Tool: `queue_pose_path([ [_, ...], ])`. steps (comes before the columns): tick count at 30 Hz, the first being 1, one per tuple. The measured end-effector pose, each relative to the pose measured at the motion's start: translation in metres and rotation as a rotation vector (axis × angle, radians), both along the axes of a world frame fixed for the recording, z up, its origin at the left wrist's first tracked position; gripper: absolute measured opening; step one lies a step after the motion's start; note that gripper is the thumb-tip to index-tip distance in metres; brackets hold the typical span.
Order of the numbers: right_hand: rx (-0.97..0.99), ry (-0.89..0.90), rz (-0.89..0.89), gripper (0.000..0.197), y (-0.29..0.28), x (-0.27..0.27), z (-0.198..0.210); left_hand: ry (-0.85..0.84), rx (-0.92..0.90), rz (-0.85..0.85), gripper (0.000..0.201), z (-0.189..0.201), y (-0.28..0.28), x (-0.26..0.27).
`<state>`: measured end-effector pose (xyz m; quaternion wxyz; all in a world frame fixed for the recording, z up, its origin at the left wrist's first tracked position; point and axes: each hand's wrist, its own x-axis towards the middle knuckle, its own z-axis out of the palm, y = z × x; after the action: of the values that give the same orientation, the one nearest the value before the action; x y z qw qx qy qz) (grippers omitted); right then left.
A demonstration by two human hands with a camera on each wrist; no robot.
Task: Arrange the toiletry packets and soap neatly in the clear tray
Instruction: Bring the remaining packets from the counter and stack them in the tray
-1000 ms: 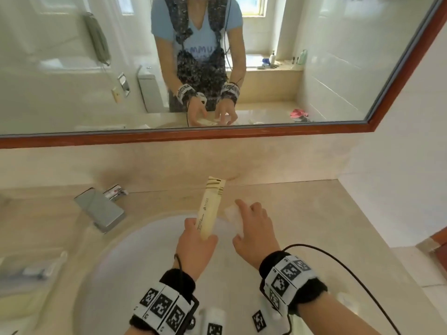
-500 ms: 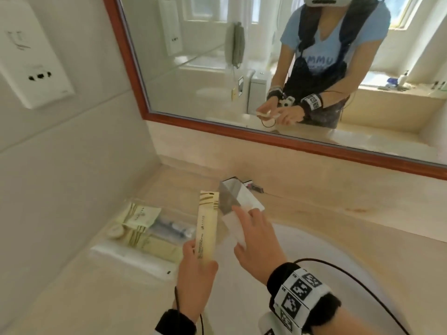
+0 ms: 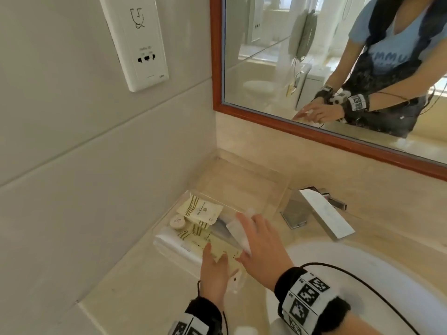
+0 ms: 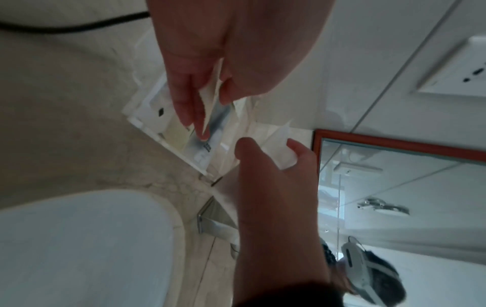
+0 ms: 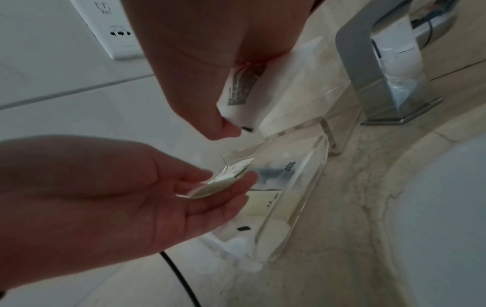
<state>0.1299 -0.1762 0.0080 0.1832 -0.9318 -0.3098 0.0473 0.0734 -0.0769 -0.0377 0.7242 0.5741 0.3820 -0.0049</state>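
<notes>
A clear tray (image 3: 169, 213) sits in the counter corner, left of the sink. In it lie a striped cream packet (image 3: 200, 209), a round soap (image 3: 177, 221) and a long white packet (image 3: 169, 240). My left hand (image 3: 216, 253) pinches a long cream packet (image 3: 217, 247) by its near end, laid low over the tray's near side. The pinch shows in the left wrist view too, hand (image 4: 210, 97) on packet (image 4: 211, 103). My right hand (image 3: 251, 234) grips a white packet (image 3: 238, 234) just above the tray's right side. Print shows on this white packet (image 5: 244, 89) in the right wrist view.
A chrome faucet (image 3: 321, 213) stands right of the tray, behind the white sink basin (image 3: 362, 274). The tiled wall with a socket plate (image 3: 137, 44) is close on the left. A framed mirror (image 3: 314, 68) hangs behind. A black cable runs from my right wrist.
The view has swung left from the sink to the tray. My left hand has lowered the cream packet from upright into the tray, and my right hand has brought the white packet over it.
</notes>
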Motion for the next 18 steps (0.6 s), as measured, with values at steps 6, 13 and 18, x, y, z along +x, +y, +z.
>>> queue_pose_path([
  [6,-0.016,0.0,-0.002,0.07,0.003,0.01,-0.005,0.024,-0.137,-0.18,0.06,0.019,0.017,0.002],
  [13,-0.06,0.0,-0.007,0.069,0.002,0.019,-0.013,0.102,1.255,-0.647,0.041,0.002,0.022,-0.001],
  [18,-0.047,0.005,-0.002,0.068,0.003,0.023,-0.016,0.248,1.326,-0.917,0.045,-0.009,0.023,-0.006],
])
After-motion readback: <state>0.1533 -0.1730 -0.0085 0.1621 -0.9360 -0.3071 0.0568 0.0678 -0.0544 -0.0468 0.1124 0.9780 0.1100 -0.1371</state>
